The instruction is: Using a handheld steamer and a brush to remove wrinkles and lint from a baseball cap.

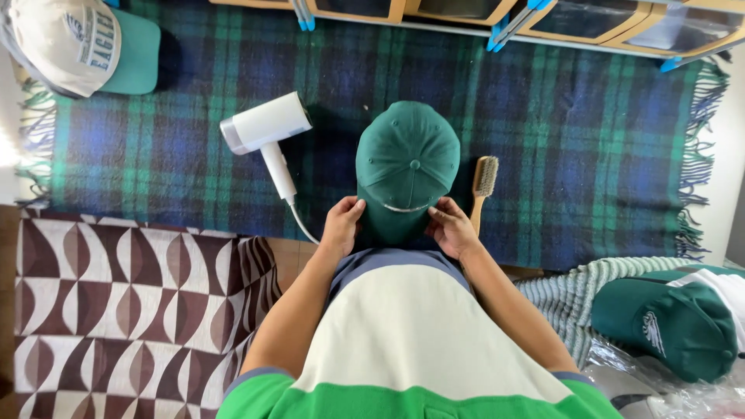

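Note:
A dark green cap [407, 159] lies on the blue-and-green plaid blanket [543, 147], its back strap toward me. My left hand [341, 225] holds the cap's near left edge. My right hand [450, 226] holds its near right edge, fingers by the back strap. Left of the cap lies a white hair dryer [264, 132] with its cord running toward me. A wooden brush [483, 186] rests just right of the cap, beside my right hand.
A white cap with a teal brim [77, 43] sits at the far left corner. Another green cap [667, 318] lies at the right on a striped cloth and clear plastic. A brown patterned cloth [124, 302] covers the near left. Wooden frames [543, 15] line the far edge.

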